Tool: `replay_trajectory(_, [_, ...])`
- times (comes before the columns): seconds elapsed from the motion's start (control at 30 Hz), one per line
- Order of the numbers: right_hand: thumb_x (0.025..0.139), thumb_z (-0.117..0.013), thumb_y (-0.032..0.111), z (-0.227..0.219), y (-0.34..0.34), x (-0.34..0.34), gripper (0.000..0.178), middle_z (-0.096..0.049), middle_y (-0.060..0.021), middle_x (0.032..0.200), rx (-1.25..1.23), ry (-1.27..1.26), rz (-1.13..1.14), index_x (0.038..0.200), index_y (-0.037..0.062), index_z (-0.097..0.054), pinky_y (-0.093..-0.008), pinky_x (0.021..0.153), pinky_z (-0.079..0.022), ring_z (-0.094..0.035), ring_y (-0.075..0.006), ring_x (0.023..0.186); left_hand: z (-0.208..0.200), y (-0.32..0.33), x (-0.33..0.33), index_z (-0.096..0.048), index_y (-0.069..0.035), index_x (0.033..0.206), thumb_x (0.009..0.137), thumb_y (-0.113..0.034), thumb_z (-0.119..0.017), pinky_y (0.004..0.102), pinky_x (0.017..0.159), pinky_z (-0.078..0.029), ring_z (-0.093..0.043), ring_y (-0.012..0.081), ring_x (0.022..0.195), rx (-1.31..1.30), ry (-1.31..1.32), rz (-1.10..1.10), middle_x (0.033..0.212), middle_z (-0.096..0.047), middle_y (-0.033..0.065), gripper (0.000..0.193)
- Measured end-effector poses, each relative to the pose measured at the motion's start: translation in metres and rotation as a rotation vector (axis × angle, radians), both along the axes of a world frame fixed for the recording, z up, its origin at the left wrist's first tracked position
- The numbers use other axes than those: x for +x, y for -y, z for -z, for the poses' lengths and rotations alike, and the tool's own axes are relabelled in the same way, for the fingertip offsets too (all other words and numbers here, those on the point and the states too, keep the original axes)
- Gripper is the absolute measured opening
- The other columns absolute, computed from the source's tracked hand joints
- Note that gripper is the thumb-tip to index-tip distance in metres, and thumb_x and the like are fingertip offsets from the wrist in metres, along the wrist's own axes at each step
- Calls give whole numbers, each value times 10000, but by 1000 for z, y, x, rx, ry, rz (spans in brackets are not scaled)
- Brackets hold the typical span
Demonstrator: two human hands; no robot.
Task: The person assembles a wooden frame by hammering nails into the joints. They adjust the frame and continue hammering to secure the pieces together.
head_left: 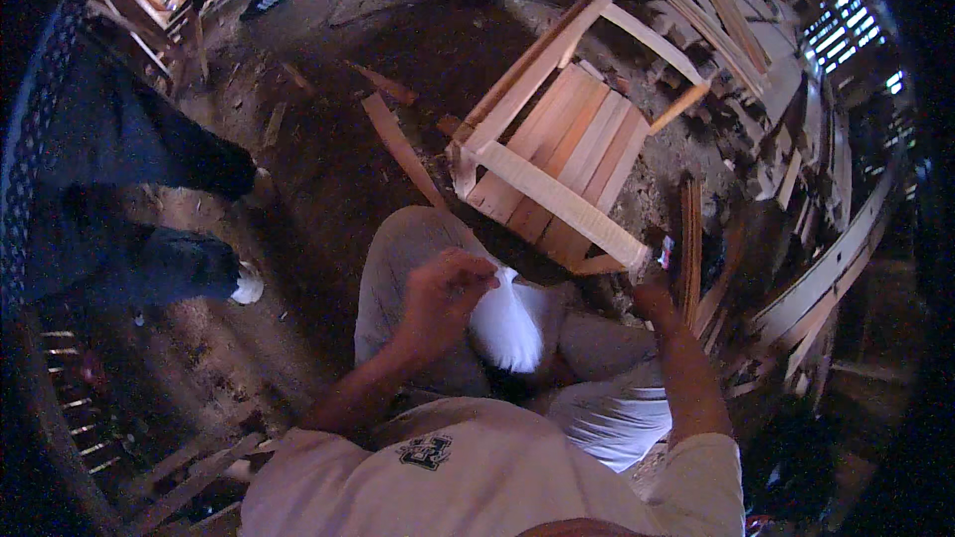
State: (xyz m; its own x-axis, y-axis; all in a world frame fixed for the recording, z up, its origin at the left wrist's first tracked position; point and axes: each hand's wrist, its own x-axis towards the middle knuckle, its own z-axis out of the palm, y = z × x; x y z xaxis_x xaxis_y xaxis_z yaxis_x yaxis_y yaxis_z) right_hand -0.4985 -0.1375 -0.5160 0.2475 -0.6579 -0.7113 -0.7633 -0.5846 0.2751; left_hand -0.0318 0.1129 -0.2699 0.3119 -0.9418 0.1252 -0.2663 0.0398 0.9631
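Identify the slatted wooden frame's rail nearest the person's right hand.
The pale near rail, slanting down rightward: its lower end is beside the right hand. The left rail and far rail lie farther up.

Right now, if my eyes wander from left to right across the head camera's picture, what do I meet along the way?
A co-worker's dark trousers → the person's left hand → the right hand → thin wooden strips → a long pale board.

Hands [443, 300], two; wooden chair frame [585, 139], one; other people [184, 144], two; wood pieces [401, 149], too many to count.
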Motion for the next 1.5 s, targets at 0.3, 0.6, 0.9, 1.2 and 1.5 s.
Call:
replay_trajectory(0.3, [801, -728, 169, -77, -23, 37, 375, -699, -226, 1118, -92, 130, 76, 1137, 13, -674, -470, 874, -563, -694, -379, 1016, -35, 104, 88, -676, 16, 1036, 911, -8, -682, 284, 811, -558, -696, 146, 861, -308, -390, -272, 989, -725, 104, 128])
replay_trajectory(0.6, [907, -668, 260, -99, -15, -32, 291, -622, -126, 967, -251, 123, 365, 1115, 59, -638, -387, 720, -501, -602, -266, 827, 8, 193, 143, -674, 28, 1073, 908, -82, -723, 353, 813, -599, -722, 244, 899, -499, -636, -506, 997, -705, 143, 204])
replay_trajectory(0.9, [990, -601, 301, -243, -12, -21, 204, -496, 6, 767, -512, 697, 1134, 1053, 107, -588, -274, 518, -405, -452, -127, 577, 33, 207, 149, -689, 23, 1058, 916, -33, -705, 277, 837, -557, -706, 158, 906, -296, -735, -277, 960, -720, 96, 154])
replay_trajectory(1.2, [1002, -606, 269, -352, -10, 206, 142, -422, 52, 699, -216, 1681, 1312, 1014, 133, -571, -218, 442, -283, -363, -50, 522, 35, 206, 147, -686, 17, 1076, 935, -25, -682, 280, 841, -555, -697, 148, 914, -209, -714, -154, 974, -722, 92, 148])
replay_trajectory(1.5, [932, -726, 269, -296, 47, 357, 264, -518, 14, 719, -325, 1462, 950, 910, 94, -530, -262, 530, -414, -494, -97, 572, 35, 205, 143, -680, 35, 1106, 959, -29, -659, 271, 832, -557, -702, 142, 914, -234, -663, -45, 1016, -723, 89, 161])
